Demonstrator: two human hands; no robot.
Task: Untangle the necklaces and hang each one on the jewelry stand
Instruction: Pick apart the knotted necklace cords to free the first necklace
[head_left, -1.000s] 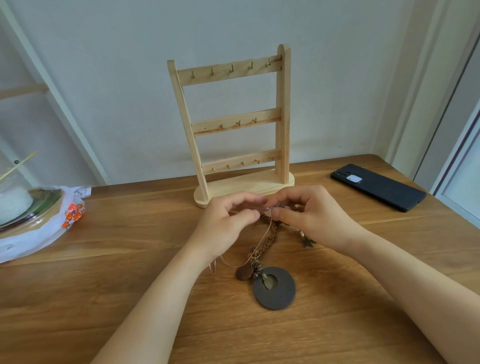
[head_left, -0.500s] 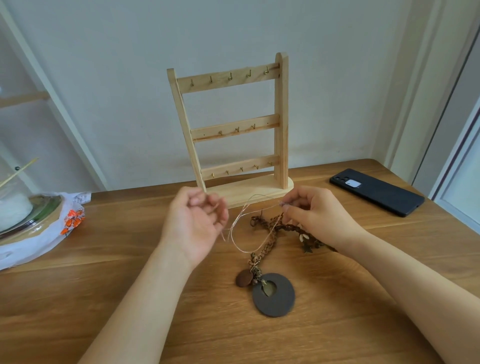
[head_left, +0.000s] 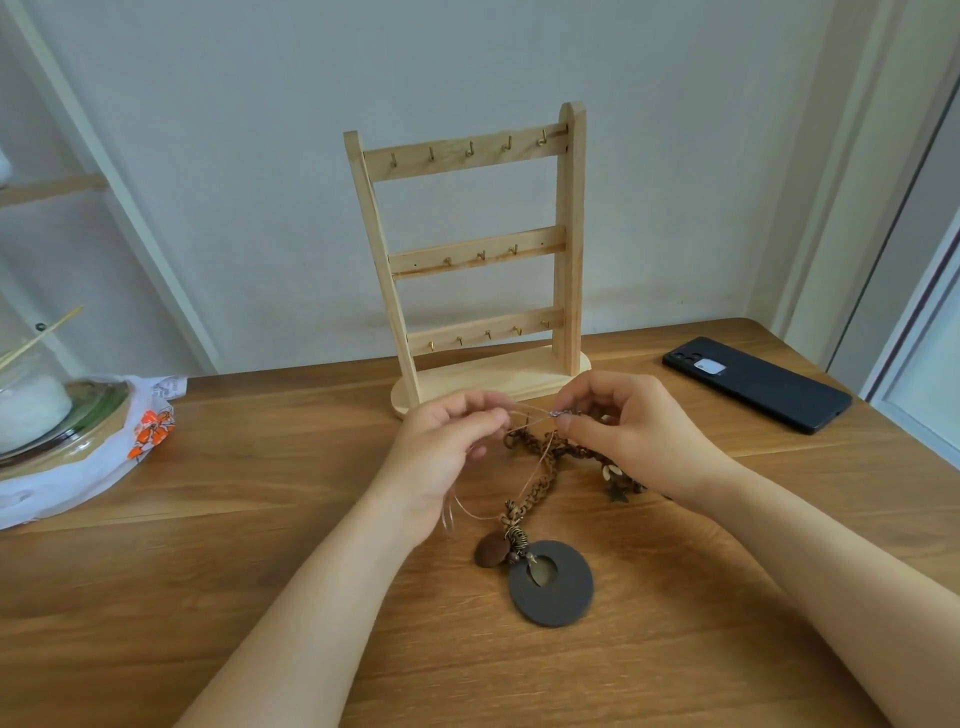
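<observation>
The jewelry stand (head_left: 475, 260) stands near the far edge of the counter (head_left: 208, 597), every hook on its three bars bare, so nothing is hung yet. The necklaces (head_left: 540, 467) lie in one tangle mid-counter, just in front of the stand's base: a braided brown cord with a dark disc pendant (head_left: 551, 584) and a thin pale cord (head_left: 483, 512) looped through it. The left hand (head_left: 441, 452) and right hand (head_left: 628, 431) each have their fingers pinched on the thin cord, drawn taut between them. By my reading, untangling is only underway; separating and hanging all remain.
</observation>
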